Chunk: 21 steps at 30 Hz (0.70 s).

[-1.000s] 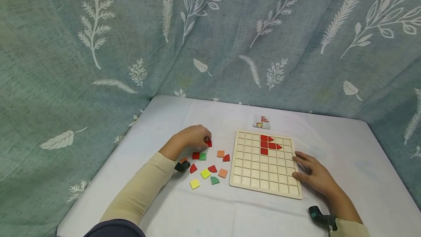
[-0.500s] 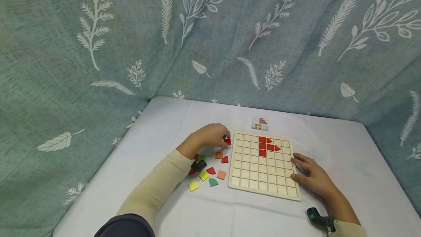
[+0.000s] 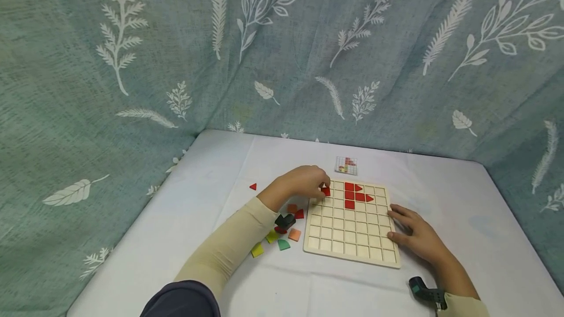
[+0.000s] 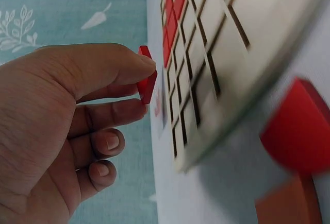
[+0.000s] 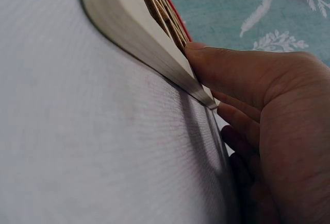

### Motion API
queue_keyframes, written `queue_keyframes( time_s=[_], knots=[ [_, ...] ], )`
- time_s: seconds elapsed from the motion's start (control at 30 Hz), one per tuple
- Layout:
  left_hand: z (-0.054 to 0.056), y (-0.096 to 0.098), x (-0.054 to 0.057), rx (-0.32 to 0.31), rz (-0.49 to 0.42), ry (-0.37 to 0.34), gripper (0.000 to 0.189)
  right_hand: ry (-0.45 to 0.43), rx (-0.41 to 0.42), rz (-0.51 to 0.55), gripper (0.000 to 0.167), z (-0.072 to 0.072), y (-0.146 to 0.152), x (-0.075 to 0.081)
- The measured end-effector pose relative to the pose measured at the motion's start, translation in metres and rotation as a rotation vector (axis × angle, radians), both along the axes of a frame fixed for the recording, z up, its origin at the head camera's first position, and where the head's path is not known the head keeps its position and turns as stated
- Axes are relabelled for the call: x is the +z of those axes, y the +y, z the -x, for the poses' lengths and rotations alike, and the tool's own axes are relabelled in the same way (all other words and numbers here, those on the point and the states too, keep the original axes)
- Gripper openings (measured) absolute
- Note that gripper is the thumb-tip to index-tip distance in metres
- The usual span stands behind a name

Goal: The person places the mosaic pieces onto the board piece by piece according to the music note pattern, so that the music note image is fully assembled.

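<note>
Your left hand (image 3: 304, 183), near the middle of the head view, pinched a red tile (image 3: 326, 192) between thumb and fingertip, over the upper-left corner of the wooden board (image 3: 339, 236). Its other fingers were curled in. Your right hand (image 3: 416, 234), right of centre, lay with thumb and fingers spread along the board's right edge, which looked a sound way to steady it. In the left wrist view the tile stood tilted, so good handling probably called for levelling it before it met the grid, with its edges squared to the cell walls. A light hold near the rim would have kept your fingertips off the red pieces (image 3: 349, 195) in the board's upper part. The card (image 3: 346, 166), just above the board, was worth a glance. Your left wrist camera (image 3: 285, 221) appeared near the loose pieces (image 3: 294, 234), so a raised wrist seemed wise.
</note>
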<state>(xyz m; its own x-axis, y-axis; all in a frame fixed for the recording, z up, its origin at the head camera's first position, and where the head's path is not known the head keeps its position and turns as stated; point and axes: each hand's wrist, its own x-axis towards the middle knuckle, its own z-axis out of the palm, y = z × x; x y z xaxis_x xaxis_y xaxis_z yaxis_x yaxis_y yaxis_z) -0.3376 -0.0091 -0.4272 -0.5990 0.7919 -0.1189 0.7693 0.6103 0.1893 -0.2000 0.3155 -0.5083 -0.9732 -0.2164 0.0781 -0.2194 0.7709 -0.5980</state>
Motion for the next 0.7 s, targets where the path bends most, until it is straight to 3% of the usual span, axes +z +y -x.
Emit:
queue_keyframes(
  time_s=[0.33,0.7],
  knots=[
    [-0.001,0.033,-0.001,-0.072,-0.009,0.000,0.027,0.003,-0.005,-0.010,0.071,0.002,0.000,0.000],
    [-0.003,0.060,-0.008,-0.107,-0.010,0.013,0.007,-0.002,-0.002,-0.002,0.071,0.002,0.003,-0.001]
  ],
)
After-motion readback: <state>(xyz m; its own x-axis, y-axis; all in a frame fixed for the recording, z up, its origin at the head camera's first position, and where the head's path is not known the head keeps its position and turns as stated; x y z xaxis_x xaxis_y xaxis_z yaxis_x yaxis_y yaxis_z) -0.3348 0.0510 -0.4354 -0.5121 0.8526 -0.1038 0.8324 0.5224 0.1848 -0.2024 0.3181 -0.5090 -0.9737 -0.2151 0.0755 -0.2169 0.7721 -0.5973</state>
